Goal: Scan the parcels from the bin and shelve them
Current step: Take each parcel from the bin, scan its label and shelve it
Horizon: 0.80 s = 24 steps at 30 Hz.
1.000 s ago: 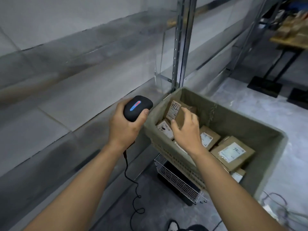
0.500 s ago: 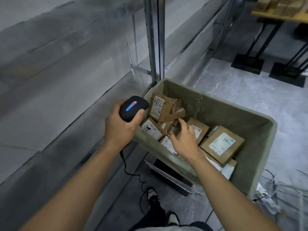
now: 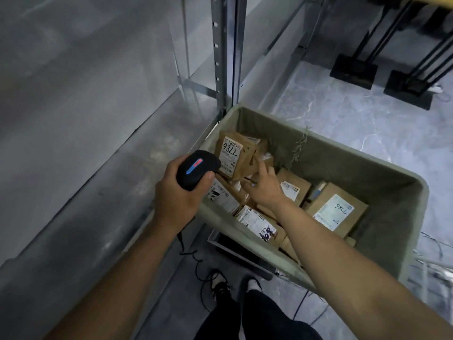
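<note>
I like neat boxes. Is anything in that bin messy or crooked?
Yes. The parcels lie jumbled in the bin, tilted every which way. One box marked 7786 stands on edge at the back, propped against the others. Nothing looks torn or spilled.
</note>
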Motion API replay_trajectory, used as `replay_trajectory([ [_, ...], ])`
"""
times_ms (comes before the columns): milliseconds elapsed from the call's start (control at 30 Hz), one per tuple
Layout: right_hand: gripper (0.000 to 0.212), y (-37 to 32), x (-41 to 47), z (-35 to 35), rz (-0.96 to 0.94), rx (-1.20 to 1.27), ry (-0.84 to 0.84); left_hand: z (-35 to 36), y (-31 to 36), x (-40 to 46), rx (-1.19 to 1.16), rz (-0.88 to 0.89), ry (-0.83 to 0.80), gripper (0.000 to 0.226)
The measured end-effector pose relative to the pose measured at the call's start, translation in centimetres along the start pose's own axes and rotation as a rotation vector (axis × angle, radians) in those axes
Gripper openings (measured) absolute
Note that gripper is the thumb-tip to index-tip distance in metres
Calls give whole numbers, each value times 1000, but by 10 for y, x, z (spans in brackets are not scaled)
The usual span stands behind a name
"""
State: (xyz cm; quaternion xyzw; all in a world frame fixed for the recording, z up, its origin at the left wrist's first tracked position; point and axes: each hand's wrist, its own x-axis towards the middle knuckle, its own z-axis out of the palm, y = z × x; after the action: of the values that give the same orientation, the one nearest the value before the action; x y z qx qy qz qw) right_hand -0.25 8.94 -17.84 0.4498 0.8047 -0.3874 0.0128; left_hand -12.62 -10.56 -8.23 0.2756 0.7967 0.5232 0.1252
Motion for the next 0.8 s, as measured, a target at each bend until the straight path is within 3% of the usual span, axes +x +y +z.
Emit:
replay_trajectory([
  [400, 89, -12, 114, -1, -95, -31, -29, 36, -10, 33, 5, -97, -35, 57],
  [800, 71, -1, 145, -1, -195, -77, -116, 49, -7, 29, -10, -214, 14, 56],
])
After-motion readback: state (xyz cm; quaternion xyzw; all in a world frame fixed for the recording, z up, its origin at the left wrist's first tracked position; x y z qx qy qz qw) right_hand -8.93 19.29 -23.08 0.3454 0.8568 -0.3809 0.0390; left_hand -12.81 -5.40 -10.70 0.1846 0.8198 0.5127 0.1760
